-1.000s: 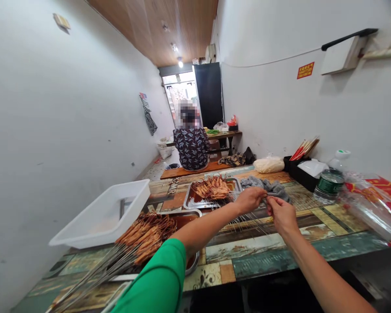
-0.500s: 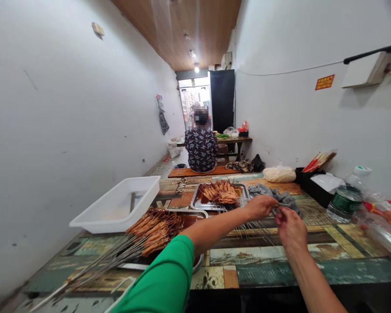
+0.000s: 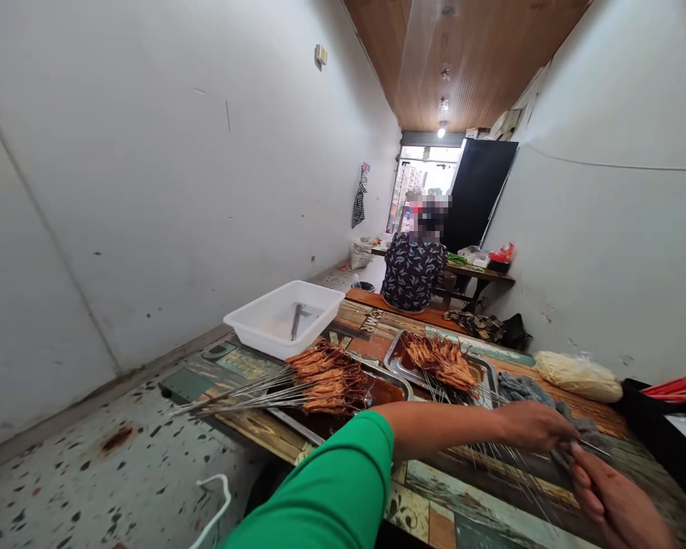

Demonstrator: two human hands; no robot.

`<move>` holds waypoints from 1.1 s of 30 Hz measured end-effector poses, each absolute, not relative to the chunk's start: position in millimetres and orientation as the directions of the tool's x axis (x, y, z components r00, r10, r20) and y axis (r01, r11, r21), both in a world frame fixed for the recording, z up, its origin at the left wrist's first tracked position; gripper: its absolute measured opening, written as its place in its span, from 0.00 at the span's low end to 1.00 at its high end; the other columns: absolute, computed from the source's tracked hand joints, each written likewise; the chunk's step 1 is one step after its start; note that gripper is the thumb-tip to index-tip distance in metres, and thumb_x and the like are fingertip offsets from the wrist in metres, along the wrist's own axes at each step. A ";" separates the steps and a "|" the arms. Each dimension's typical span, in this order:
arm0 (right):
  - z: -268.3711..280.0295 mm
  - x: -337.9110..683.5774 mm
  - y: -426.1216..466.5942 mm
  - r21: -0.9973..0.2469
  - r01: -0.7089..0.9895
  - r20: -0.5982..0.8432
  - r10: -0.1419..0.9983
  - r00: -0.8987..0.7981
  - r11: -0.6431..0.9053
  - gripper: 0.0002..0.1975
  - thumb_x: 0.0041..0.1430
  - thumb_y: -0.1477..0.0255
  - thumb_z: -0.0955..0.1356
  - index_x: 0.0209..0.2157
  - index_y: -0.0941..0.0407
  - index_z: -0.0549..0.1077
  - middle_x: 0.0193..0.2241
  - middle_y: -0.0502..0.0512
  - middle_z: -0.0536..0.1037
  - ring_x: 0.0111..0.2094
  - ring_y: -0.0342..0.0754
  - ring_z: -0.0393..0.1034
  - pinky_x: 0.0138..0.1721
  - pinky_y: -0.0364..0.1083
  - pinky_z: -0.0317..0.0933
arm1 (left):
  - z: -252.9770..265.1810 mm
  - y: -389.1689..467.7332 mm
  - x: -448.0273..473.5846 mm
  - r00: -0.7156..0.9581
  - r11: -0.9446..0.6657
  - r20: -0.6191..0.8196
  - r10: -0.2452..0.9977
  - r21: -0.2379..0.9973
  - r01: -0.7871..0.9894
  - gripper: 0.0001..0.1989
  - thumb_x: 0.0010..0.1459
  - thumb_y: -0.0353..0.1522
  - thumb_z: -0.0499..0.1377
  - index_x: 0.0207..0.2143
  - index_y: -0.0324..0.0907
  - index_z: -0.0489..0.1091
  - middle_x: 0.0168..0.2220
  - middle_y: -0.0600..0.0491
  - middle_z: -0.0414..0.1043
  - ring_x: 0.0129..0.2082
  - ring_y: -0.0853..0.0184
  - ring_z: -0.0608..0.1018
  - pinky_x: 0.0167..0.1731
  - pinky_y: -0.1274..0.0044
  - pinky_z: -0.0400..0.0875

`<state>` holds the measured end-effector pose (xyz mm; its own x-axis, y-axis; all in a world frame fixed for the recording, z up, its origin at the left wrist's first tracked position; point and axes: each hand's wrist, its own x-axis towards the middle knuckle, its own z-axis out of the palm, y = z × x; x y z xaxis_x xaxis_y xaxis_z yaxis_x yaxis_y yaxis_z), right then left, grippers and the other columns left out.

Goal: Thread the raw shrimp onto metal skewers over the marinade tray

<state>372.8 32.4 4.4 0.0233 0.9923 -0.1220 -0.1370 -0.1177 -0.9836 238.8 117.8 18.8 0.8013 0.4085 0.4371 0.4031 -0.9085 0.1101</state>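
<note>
My left hand [image 3: 534, 425] stretches across to the right and is closed, its fingertips meeting those of my right hand [image 3: 620, 488]. From between them a thin metal piece [image 3: 597, 450] juts out to the right; its kind is unclear. Dark grey stuff hangs under the left fingers. My right hand is closed too, its grip partly hidden. Just behind them lies a crumpled grey cloth [image 3: 523, 389]. Brown skewered food [image 3: 440, 360] fills a metal tray [image 3: 397, 367], with thin skewers pointing towards my hands. More food skewers [image 3: 325, 381] rest over a nearer tray [image 3: 400, 387] of brown sauce.
A white plastic tub [image 3: 257, 335] with a metal utensil [image 3: 296, 320] inside stands at the table's left. A bagged pale bundle [image 3: 577, 375] and a black box [image 3: 652, 435] are on the right. Beyond the table, a person [image 3: 415, 267] sits on a bench, facing away.
The view has swung left and tilted, so everything appears farther right. My hands stay together at the thin metal piece, with the right hand turned flatter.
</note>
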 end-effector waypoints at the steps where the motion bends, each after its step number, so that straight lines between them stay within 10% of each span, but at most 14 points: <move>1: 7.5 372.7 32.3 -0.981 -0.111 -0.165 0.985 0.042 -0.159 0.19 0.39 0.58 0.73 0.20 0.58 0.65 0.14 0.45 0.61 0.11 0.34 0.49 0.08 0.36 0.45 | 18.2 118.4 239.3 0.799 -0.910 0.441 0.408 0.129 0.394 0.13 0.54 0.25 0.53 0.41 0.41 0.71 0.45 0.53 0.73 0.46 0.69 0.73 0.44 0.84 0.66; 7: 5.9 383.1 27.6 -0.987 0.091 -0.126 0.987 0.097 -0.135 0.21 0.39 0.54 0.71 0.21 0.57 0.67 0.13 0.46 0.62 0.12 0.36 0.51 0.12 0.40 0.44 | 9.9 121.0 237.1 0.798 -0.911 0.443 0.408 0.256 0.324 0.16 0.51 0.23 0.54 0.43 0.35 0.71 0.45 0.45 0.73 0.45 0.66 0.74 0.46 0.82 0.66; 14: 29.7 400.2 -0.2 -0.833 0.547 0.297 0.899 0.322 0.079 0.33 0.44 0.53 0.69 0.48 0.61 0.69 0.15 0.46 0.67 0.17 0.42 0.59 0.21 0.44 0.54 | 5.3 115.9 232.7 0.746 -0.897 0.514 0.423 0.355 0.264 0.12 0.53 0.23 0.52 0.37 0.33 0.73 0.36 0.45 0.76 0.38 0.64 0.76 0.41 0.74 0.69; 23: 35.8 384.4 4.3 -0.200 0.976 0.504 0.863 0.026 0.087 0.27 0.48 0.60 0.68 0.50 0.55 0.69 0.24 0.54 0.75 0.26 0.49 0.67 0.23 0.43 0.49 | 6.1 112.0 228.0 0.735 -0.922 0.571 0.367 0.329 0.204 0.13 0.58 0.31 0.51 0.36 0.35 0.73 0.31 0.47 0.75 0.32 0.67 0.75 0.34 0.76 0.69; 26: 29.4 386.8 13.6 -0.482 0.862 0.468 0.878 0.100 0.158 0.24 0.44 0.62 0.71 0.45 0.53 0.71 0.20 0.50 0.71 0.23 0.46 0.64 0.23 0.43 0.47 | 12.3 108.7 222.9 0.734 -0.921 0.574 0.363 0.342 0.188 0.13 0.59 0.33 0.50 0.36 0.36 0.72 0.30 0.48 0.74 0.32 0.68 0.74 0.34 0.77 0.68; 29: 15.5 376.5 24.1 -0.926 0.320 0.255 0.958 0.134 0.202 0.19 0.39 0.61 0.72 0.35 0.54 0.71 0.14 0.43 0.63 0.16 0.40 0.55 0.20 0.41 0.46 | 19.6 105.6 217.6 0.691 -0.898 0.593 0.413 0.389 0.203 0.12 0.59 0.33 0.50 0.36 0.38 0.72 0.32 0.49 0.74 0.34 0.69 0.74 0.36 0.77 0.68; 33: -8.9 346.1 27.9 -0.991 -0.033 0.125 0.992 0.034 0.127 0.18 0.47 0.52 0.66 0.24 0.53 0.62 0.11 0.40 0.54 0.11 0.39 0.49 0.15 0.41 0.45 | 26.7 105.2 214.3 0.644 -0.869 0.605 0.469 0.447 0.213 0.11 0.58 0.32 0.51 0.39 0.38 0.69 0.32 0.50 0.74 0.33 0.69 0.75 0.37 0.77 0.68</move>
<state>346.1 27.9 -8.9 0.0340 0.9915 0.1254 -0.0331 0.1265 -0.9914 214.3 105.2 26.7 0.6440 0.4687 0.6046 0.2125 -0.8688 0.4472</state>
